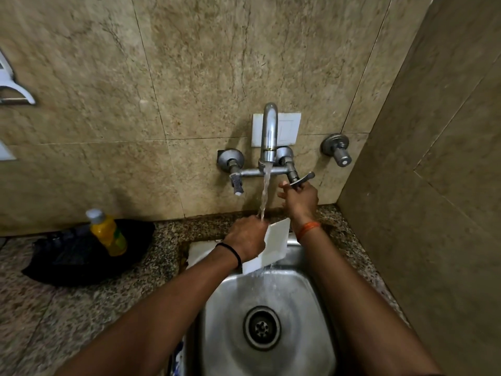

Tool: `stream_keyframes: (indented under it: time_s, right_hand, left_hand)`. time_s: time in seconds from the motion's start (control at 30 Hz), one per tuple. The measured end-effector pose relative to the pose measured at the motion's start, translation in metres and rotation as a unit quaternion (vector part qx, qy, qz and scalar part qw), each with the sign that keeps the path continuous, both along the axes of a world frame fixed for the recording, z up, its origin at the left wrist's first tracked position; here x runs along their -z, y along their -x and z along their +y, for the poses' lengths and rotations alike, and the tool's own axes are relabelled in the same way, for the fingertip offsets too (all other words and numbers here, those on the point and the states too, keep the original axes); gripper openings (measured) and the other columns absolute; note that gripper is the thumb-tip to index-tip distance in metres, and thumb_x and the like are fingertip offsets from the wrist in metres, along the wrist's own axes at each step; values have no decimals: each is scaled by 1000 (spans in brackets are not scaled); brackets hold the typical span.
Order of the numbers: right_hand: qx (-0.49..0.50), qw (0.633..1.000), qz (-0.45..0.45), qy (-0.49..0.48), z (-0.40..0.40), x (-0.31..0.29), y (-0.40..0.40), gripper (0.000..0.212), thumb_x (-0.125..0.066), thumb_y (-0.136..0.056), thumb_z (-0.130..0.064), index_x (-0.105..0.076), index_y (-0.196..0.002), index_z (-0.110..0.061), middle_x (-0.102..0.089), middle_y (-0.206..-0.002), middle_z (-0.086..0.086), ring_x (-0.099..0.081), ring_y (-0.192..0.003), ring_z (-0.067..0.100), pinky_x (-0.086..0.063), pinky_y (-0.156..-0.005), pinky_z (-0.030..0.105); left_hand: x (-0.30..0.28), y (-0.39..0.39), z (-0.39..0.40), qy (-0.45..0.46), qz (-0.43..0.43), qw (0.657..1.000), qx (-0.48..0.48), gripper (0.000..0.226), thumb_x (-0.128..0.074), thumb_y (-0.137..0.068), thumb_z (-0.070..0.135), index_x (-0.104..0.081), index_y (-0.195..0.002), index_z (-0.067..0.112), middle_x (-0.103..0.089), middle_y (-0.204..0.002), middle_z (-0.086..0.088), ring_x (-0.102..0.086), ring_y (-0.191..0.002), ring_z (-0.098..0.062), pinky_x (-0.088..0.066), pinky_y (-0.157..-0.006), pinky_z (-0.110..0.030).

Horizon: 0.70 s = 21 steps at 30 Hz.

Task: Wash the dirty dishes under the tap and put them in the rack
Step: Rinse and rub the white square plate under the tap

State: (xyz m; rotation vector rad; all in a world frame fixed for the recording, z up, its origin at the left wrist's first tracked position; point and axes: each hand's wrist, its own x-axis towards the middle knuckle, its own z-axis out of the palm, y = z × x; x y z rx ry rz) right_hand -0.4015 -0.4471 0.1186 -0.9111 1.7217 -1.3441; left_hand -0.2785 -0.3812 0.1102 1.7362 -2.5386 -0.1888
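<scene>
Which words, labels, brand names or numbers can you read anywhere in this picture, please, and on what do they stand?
No text can be read anywhere in the picture.
Yellow bottle on the counter: it has a green patch on its side; any print there is too blurred to read.
White wall plate behind the tap: blank.
White dish gripped by the left hand: no marking visible.

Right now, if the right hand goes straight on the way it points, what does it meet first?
The right hand already grips the tap lever. Beyond it, probably the tiled wall, though depth is unclear.
</scene>
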Motion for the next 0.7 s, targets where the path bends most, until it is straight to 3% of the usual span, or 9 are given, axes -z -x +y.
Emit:
stream_keyframes:
  time_s: [0.07, 0.13, 0.27, 0.4, 0.47, 0.53, 0.63, 0.7]
  right_hand:
    - [16, 985, 171, -2, 4, 4, -2, 25, -62, -89, -25, -64, -113, -20, -71, -108, 4, -67, -99, 24, -53, -90, 45]
    - [26, 947, 319, 10, 11, 7, -2, 31, -56, -90, -24, -58, -121, -22, -69, -113, 6, -63, -105, 29, -51, -89, 40]
    - [-9, 924, 378, 62, 17, 11, 10, 48, -54, -93, -24, -45, -139, -29, -68, -115, 8, -63, -105, 31, -50, -85, 39]
    - [-134, 942, 307, 26, 30, 28, 30, 51, -57, -94, -30, -43, -143, -22, -65, -119, 2, -61, -110, 23, -46, -92, 32]
    - [-217, 957, 191, -12, 46, 35, 33, 36, -54, -97, -34, -58, -128, -15, -66, -113, 1, -61, -110, 21, -45, -87, 21]
    - [-262, 962, 58, -47, 66, 43, 37, 22, -51, -98, -37, -67, -105, -23, -70, -100, -6, -66, -93, 12, -49, -76, 12]
    - [-272, 958, -54, -70, 84, 66, 41, 26, -58, -94, -38, -72, -104, -19, -74, -105, 2, -69, -96, 20, -57, -85, 34]
    - [-292, 955, -42, -41, 93, 78, 40, 19, -67, -89, -18, -71, -108, -16, -74, -103, 6, -70, -94, 21, -58, -81, 36]
  left_hand:
    - [2, -2, 0, 5, 3, 1000, -5, 26, -52, -88, 4, -62, -111, 9, -66, -106, -16, -65, -94, -31, -51, -74, -36]
    - [3, -4, -2, 8, 21, 1000, -5, 24, -54, -88, 6, -63, -110, 9, -67, -105, -15, -65, -92, -30, -48, -70, -34]
    - [6, -11, -3, 13, 76, 997, -9, 25, -56, -89, 11, -64, -112, 12, -67, -108, -12, -65, -94, -29, -47, -72, -32]
    - [19, -20, -6, -11, 174, 984, -48, 23, -54, -88, 11, -68, -107, 13, -70, -103, -11, -65, -89, -28, -42, -64, -25]
    - [27, -27, -9, -34, 223, 972, -63, 25, -55, -89, 11, -70, -108, 15, -72, -104, -8, -66, -93, -25, -45, -69, -23]
    - [33, -34, -10, -65, 284, 952, -89, 25, -56, -90, 10, -72, -108, 13, -72, -103, -4, -66, -92, -19, -43, -72, -21]
    - [38, -49, -3, -127, 414, 889, -148, 19, -56, -92, 6, -72, -103, 7, -68, -92, -5, -61, -83, -17, -41, -70, -23]
    - [39, -61, 6, -175, 518, 818, -175, 20, -54, -93, 2, -69, -105, 7, -66, -93, -9, -58, -81, -18, -43, -71, -27]
